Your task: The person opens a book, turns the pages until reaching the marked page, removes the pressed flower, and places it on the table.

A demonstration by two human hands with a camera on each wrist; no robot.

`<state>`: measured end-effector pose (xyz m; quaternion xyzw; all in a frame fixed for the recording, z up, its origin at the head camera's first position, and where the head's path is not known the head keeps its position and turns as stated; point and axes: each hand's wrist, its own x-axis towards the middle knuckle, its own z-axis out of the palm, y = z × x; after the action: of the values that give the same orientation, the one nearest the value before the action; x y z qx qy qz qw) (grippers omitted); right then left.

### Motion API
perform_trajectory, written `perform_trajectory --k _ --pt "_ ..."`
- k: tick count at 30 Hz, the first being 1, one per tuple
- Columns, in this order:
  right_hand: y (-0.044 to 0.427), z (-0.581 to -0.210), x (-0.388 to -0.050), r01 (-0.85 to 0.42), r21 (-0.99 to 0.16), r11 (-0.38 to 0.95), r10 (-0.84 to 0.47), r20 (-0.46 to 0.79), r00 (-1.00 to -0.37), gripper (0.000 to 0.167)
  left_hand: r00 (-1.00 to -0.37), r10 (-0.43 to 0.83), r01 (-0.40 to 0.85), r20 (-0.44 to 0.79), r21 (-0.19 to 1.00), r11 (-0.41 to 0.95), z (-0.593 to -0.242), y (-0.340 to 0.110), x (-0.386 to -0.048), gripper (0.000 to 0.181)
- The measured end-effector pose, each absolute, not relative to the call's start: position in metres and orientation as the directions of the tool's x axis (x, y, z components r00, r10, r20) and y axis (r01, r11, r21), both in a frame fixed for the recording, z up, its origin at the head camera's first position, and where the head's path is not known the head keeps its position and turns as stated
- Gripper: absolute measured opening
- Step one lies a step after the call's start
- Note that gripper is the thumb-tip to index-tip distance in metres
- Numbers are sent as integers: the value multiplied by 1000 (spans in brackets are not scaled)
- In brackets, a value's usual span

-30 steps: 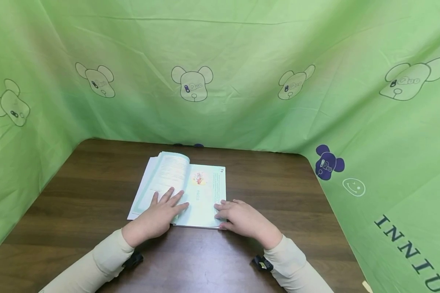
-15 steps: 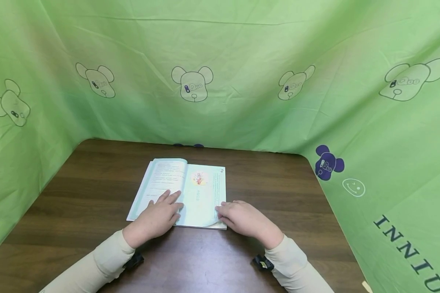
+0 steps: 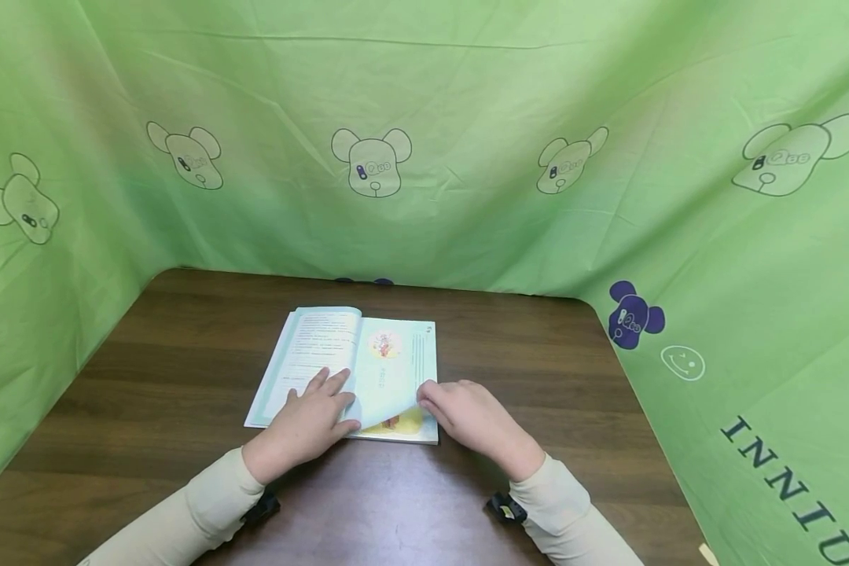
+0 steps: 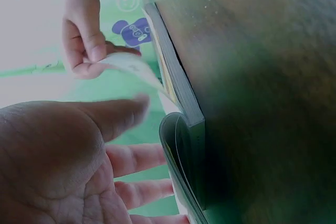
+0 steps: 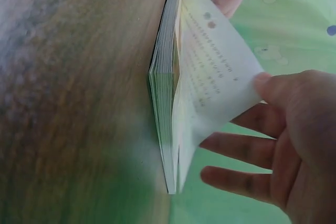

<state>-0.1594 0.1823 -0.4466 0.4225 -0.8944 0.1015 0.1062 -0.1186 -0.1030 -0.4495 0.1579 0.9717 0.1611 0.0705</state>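
Note:
An open book (image 3: 318, 338) lies on the brown wooden table, its left pages curved near the spine. My left hand (image 3: 307, 424) rests with spread, straight fingers on the left page near the spine. At the lower right corner, my right hand (image 3: 470, 417) pinches a page (image 5: 226, 72) between thumb and fingers and holds it lifted. Beneath that page a yellow picture (image 3: 403, 423) shows. In the right wrist view, the page slants up from the thick page block (image 5: 165, 93). The left wrist view shows the lifted page bending over the book's bottom edge.
Brown wood table (image 3: 538, 354) surrounds the book. A green curtain (image 3: 467, 236) printed with bear heads hangs around the back and sides. A small pale object (image 3: 708, 553) lies at the lower right table edge.
My right hand has taken the right page's lower corner and raised it, uncovering the yellow picture. The left pages, raised earlier, now lie flatter under my left hand.

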Motion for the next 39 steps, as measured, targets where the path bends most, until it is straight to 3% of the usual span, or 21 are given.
perform_trajectory --k 6,15,22,26,31,35,39 --pt "181 -444 -160 -790 -79 608 -720 364 -590 6 -941 335 301 -55 322 898 -453 -102 -117 58" --pt "180 -443 -159 -803 -71 592 -689 473 -550 13 -948 317 301 -1 314 900 -458 -100 -118 48" --pt "183 -436 -162 -817 -66 573 -636 593 -494 21 -959 282 272 23 349 897 -454 -102 -121 67" --pt "183 -438 -162 -812 -66 579 -685 501 -529 25 -960 262 278 95 382 881 -454 -103 -123 87" --pt "183 -444 -160 -817 -81 571 -787 231 -573 36 -963 214 265 164 425 866 -454 -103 -123 111" --pt "184 -447 -157 -812 -130 568 -815 43 -577 47 -958 194 270 213 432 860 -454 -102 -123 120" --pt "184 -448 -155 -793 -171 584 -809 -41 -587 51 -950 190 283 248 427 859 -454 -103 -123 122"
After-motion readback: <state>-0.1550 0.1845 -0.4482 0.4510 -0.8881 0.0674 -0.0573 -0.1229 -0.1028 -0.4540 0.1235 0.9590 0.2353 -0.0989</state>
